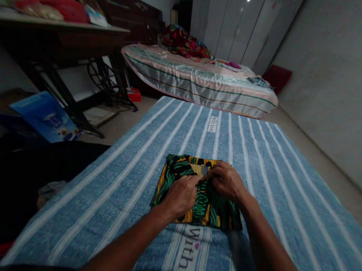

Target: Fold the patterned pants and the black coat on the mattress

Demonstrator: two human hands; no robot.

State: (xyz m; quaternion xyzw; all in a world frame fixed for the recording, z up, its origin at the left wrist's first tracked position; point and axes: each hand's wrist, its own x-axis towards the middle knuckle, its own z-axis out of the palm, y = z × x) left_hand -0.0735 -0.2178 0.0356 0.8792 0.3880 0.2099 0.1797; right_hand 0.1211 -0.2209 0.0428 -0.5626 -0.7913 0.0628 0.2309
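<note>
A folded garment (175,175) with a green, black and yellow print lies flat on a blue sheet with white stripes (263,174). My left hand (181,196) rests on its middle with fingers curled, pinching the cloth near the top. My right hand (228,180) is beside it, fingers closed on the same fold close to a small grey label (204,170). The two hands nearly touch over the garment's upper middle.
A second bed (202,80) with heaped colourful cloth (184,41) stands beyond. A dark table (54,30) with bags and papers is at the left, a blue packet (47,116) under it. Dark clothing (9,183) lies left of the sheet. A grey wall runs along the right.
</note>
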